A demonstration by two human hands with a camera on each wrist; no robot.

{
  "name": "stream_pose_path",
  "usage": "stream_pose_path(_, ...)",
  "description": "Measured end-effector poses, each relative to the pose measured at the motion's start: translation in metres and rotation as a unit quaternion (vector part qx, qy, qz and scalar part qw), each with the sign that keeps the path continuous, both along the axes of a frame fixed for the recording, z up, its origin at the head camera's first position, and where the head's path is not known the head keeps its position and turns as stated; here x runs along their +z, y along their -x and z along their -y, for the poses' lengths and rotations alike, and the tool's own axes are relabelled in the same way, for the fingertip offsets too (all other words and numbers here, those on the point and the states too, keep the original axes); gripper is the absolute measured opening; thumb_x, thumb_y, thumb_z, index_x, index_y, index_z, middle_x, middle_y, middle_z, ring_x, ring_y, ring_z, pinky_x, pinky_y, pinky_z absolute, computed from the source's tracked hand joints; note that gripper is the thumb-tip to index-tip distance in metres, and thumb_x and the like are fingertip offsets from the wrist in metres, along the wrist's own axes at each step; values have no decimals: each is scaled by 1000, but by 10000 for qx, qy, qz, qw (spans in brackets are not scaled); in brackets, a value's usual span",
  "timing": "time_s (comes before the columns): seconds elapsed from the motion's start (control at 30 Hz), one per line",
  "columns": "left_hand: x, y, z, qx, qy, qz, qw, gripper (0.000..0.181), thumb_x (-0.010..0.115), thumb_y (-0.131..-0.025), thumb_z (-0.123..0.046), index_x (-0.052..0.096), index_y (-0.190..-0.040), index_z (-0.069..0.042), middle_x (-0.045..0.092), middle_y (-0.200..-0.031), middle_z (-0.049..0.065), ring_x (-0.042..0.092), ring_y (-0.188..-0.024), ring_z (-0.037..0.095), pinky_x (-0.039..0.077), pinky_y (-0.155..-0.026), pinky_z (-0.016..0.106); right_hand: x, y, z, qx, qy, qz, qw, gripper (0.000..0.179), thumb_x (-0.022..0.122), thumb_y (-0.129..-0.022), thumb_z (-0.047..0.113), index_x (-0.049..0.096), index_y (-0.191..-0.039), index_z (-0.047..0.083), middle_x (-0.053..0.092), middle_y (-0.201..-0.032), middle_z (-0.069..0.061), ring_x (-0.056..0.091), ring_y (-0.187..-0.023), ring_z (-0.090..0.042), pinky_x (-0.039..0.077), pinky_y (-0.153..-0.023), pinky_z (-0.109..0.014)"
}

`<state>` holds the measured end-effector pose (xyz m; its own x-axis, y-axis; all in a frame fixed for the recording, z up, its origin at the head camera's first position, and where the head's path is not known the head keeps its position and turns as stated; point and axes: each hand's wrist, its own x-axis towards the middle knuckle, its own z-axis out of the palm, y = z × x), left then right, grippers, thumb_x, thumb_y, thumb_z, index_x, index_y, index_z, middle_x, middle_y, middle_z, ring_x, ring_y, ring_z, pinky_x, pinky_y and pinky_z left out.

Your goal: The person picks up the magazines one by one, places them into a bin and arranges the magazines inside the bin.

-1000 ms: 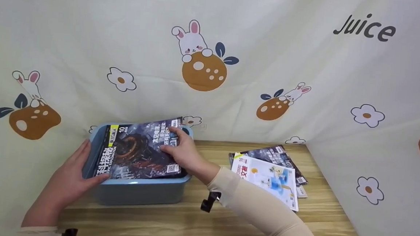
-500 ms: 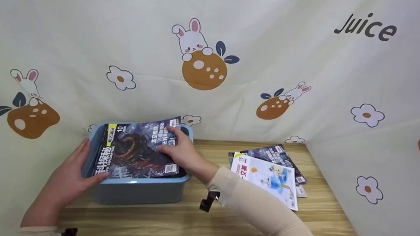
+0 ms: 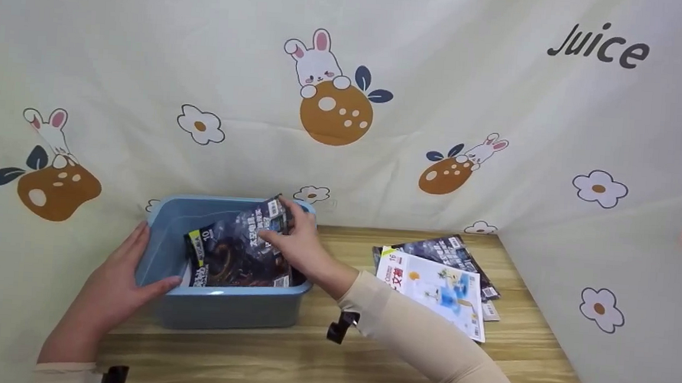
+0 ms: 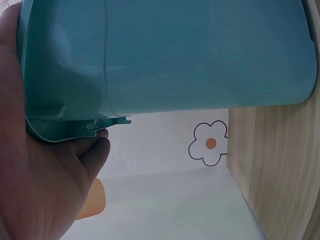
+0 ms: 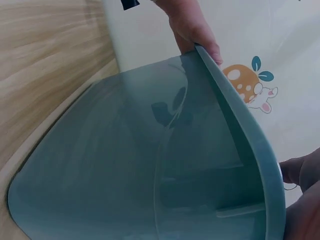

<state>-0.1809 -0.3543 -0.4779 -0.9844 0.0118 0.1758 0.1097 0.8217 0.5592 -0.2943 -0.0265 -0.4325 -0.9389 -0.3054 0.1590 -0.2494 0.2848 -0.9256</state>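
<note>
The right hand holds a dark magazine by its right edge, with the thumb across the cover. Its left part dips below the rim of the blue plastic bin, while the upper right corner sticks up at the rim. The left hand grips the bin's left front corner, thumb on the front rim and fingers along the left side. Its fingers show beneath the bin's rim in the left wrist view. In the right wrist view the bin's wall hides the magazine.
On the wooden table, to the bin's right, a white magazine overlaps another dark magazine and a further one whose edge shows. A printed curtain rises behind and at both sides.
The dark magazine has sunk into the bin at its left side and tilted, uncovering the bin's left interior. The left hand stays on the bin's corner.
</note>
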Motion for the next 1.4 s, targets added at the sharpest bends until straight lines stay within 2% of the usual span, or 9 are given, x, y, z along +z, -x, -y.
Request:
stream_pose_path(0.23, 2, -1, 1, -13, 49, -92, 9999, 124, 78, -96, -64, 10, -176, 0, 8, -183, 25, 19, -162, 59, 29, -116, 87, 6, 3, -16, -14, 440, -100, 9990, 58, 84, -98, 16, 63, -152, 12, 53, -117, -18, 50, -90, -16, 49, -76, -28)
stream_pose_path(0.4, 3, -1, -1, -25, 76, -35, 10000, 124, 77, -96, -66, 10, -176, 1, 8, -183, 26, 20, -162, 60, 29, -116, 86, 3, 10, -46, -42, 780, -330, 9964, 43, 81, -99, 8, 68, -139, 4, 55, -109, -11, 51, -82, -14, 47, -72, -25)
stream_pose_path(0.53, 3, 0, -2, -25, 110, -39, 9999, 125, 77, -96, -67, 10, -176, 2, 8, -183, 27, 20, -161, 62, 29, -115, 87, -9, 19, -90, -151, 577, -544, 9967, 36, 80, -99, 8, 69, -131, -1, 58, -106, -9, 55, -85, -14, 49, -74, -25)
stream_pose_path(0.63, 3, 1, -2, 1, 98, 4, 10000, 126, 77, -96, -68, 8, -176, 0, 7, -183, 26, 19, -161, 62, 28, -114, 88, -25, 27, -130, -204, 241, -535, 9981, 33, 79, -100, 8, 68, -129, -1, 60, -108, -12, 55, -89, -16, 49, -78, -27)
stream_pose_path(0.77, 4, 0, -2, 25, 65, 90, 9999, 127, 77, -96, -69, 5, -177, -3, 4, -184, 25, 18, -162, 62, 28, -114, 89, -54, 36, -187, -430, -656, -473, 9958, 33, 81, -101, 13, 68, -129, 2, 58, -112, -14, 55, -90, -19, 50, -76, -31)
stream_pose_path(0.87, 3, 1, -1, 37, 66, 135, 9999, 127, 76, -96, -69, 3, -177, -4, 2, -184, 23, 17, -162, 62, 28, -113, 88, -77, 40, -230, -687, -1472, -404, 9859, 41, 83, -100, 20, 66, -133, 0, 59, -117, -19, 60, -93, -24, 54, -78, -36)
stream_pose_path(1.0, 1, 1, 0, 55, 64, 141, 9999, 127, 76, -96, -69, 2, -177, -5, 1, -184, 22, 16, -162, 61, 28, -114, 88, -100, 43, -281, -1009, -2179, -300, 9703, 56, 86, -98, 24, 63, -138, -6, 62, -123, -28, 64, -102, -36, 56, -85, -46)
stream_pose_path(1.27, 0, -1, -1, 29, 35, 7, 10000, 126, 78, -96, -66, 5, -177, -4, 4, -184, 22, 19, -162, 61, 29, -113, 89, -112, 25, -353, -1631, -3018, 303, 9388, 80, 87, -98, 40, 51, -150, -9, 54, -134, -38, 62, -120, -48, 54, -102, -65)
stream_pose_path(1.4, 1, -1, -1, 33, 27, -32, 10000, 126, 78, -95, -66, 6, -177, -4, 5, -184, 23, 19, -161, 62, 29, -112, 90, -112, 18, -370, -1715, -3082, 478, 9345, 85, 87, -97, 41, 47, -151, -12, 49, -137, -43, 59, -122, -51, 51, -106, -68)
